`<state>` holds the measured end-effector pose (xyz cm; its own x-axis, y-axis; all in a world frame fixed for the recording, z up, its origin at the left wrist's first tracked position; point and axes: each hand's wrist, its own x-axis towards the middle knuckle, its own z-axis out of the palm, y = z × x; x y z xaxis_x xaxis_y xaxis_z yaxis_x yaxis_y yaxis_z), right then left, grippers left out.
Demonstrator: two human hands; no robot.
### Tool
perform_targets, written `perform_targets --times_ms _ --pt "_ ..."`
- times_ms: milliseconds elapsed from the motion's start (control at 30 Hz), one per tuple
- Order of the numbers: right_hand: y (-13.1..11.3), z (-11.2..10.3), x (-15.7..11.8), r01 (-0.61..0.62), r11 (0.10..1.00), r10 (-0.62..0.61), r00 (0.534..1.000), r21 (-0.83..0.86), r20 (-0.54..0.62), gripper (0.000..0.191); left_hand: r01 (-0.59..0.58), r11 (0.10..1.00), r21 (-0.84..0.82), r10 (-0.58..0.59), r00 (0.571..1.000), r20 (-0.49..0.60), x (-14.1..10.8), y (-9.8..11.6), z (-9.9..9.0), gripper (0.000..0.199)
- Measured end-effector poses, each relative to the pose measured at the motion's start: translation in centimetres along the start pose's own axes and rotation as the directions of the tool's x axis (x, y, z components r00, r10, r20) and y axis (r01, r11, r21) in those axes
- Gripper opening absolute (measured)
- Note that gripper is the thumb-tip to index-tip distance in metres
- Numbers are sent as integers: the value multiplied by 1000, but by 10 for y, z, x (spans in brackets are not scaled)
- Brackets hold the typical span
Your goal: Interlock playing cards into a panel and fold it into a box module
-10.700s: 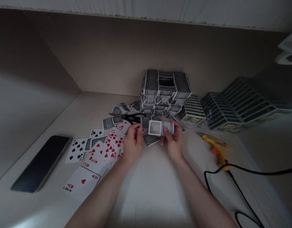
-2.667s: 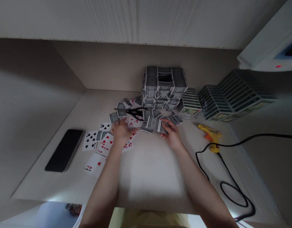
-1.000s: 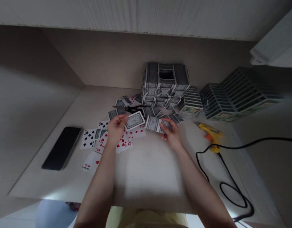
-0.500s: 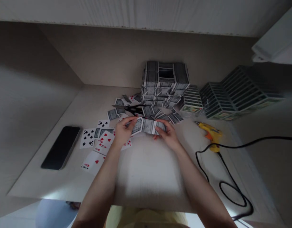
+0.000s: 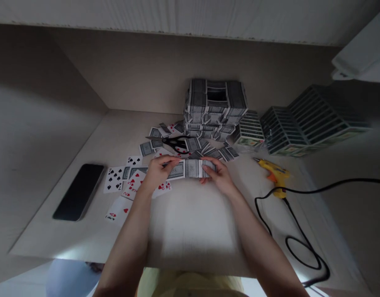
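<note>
Just above the table, a strip of playing cards (image 5: 193, 168) stretches between my hands, patterned backs towards me. My left hand (image 5: 159, 171) pinches the strip's left end between thumb and fingers. At the other end, my right hand (image 5: 219, 173) grips the right part, thumb in front and fingers behind. Loose cards (image 5: 115, 179), several face up, lie left of my left hand. Beyond my hands are black-handled scissors (image 5: 168, 141) among cut card pieces (image 5: 146, 148). A box-like structure built of cards (image 5: 216, 109) stands at the back.
On the left lies a black phone (image 5: 79, 192). A yellow glue gun (image 5: 276, 175) rests on the right, its black cord (image 5: 296, 218) looping towards the front edge. Stacked card packs (image 5: 285, 130) stand at the back right. A shelf (image 5: 190, 20) overhangs the table.
My left hand has shifted slightly left and down. The strip's left part, tilted before, now lies nearly in line with the rest. My right hand has barely moved.
</note>
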<state>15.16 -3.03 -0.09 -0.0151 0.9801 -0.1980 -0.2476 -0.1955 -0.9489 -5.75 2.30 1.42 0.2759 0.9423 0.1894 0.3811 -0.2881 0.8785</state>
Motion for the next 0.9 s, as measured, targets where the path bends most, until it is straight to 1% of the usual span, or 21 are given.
perform_targets --times_ms 100,267,500,733,900 --pt "-3 -1 -1 -18 1000 18 1000 -15 21 39 26 999 19 -26 999 31 -1 -1 3 19" --pt "-6 -3 -2 -6 999 8 999 -38 33 36 41 999 30 -41 999 -1 -2 -2 7 23" --pt "0 -1 -3 -59 997 65 987 -44 145 37 11 999 45 -15 995 101 -5 1 16 23" --pt "-2 -1 -3 -57 997 64 987 -52 149 35 19 1000 21 -20 997 72 -5 2 18 26" --pt "-1 -1 -3 -39 998 45 990 -47 137 34 37 999 -10 -37 999 23 -6 6 21 23"
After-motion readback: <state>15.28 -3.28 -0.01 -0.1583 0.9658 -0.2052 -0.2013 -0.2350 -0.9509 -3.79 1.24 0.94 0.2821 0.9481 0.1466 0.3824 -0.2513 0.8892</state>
